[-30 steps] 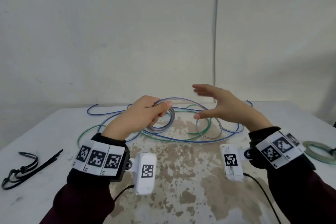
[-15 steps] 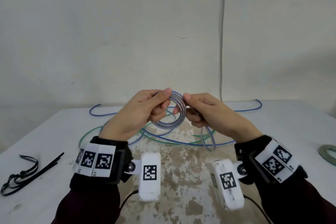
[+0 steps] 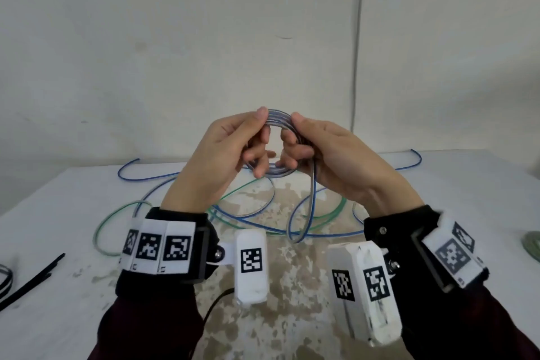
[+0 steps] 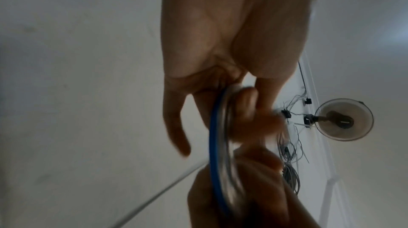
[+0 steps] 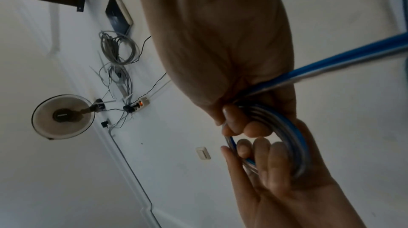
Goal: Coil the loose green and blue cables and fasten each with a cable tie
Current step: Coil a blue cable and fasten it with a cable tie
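A small coil of blue cable (image 3: 277, 120) is held up above the table between both hands. My left hand (image 3: 233, 149) grips its left side, thumb on top. My right hand (image 3: 318, 152) grips the right side. From the right hand the uncoiled blue cable (image 3: 312, 202) hangs down to the table and loops there. The coil (image 5: 293, 137) shows in the right wrist view, wound in several turns, and the coil (image 4: 215, 144) appears edge-on in the left wrist view. A loose green cable (image 3: 117, 213) lies tangled with the blue one on the table.
Black cable ties (image 3: 32, 280) lie at the table's left edge. A coiled green bundle (image 3: 533, 245) sits at the right edge. The white table (image 3: 58, 316) has a worn brown patch in the middle. A wall stands right behind the table.
My right hand went from open and apart to gripping the coil. Both hands have lifted the coil higher and drawn closer together.
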A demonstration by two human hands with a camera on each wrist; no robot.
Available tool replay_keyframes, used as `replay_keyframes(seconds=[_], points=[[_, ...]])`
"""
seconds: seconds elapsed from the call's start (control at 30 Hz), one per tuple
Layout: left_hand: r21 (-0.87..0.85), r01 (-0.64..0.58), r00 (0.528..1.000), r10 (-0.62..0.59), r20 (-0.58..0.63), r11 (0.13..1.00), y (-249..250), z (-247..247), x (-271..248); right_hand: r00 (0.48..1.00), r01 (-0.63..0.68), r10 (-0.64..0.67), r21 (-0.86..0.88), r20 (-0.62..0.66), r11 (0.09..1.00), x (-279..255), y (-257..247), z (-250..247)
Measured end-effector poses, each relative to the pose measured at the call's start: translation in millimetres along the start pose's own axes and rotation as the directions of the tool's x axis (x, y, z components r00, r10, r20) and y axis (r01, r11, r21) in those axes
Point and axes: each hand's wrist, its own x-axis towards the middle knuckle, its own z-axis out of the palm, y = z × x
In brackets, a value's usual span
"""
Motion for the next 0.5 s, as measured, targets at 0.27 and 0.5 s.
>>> replay_keyframes(seconds=[0.27, 0.5], points=[[0.264, 0.006, 0.988, -0.046, 0.146, 0.964, 5, -5, -12, 0.996, -0.082, 0.087, -0.170, 0.022, 0.982, 1, 5, 1], [0.388, -0.070, 0.998, 0.065, 0.024, 0.919, 10, 4, -14, 0.998, -0.057, 0.052, -0.128, -0.042, 0.990, 1, 7, 3]])
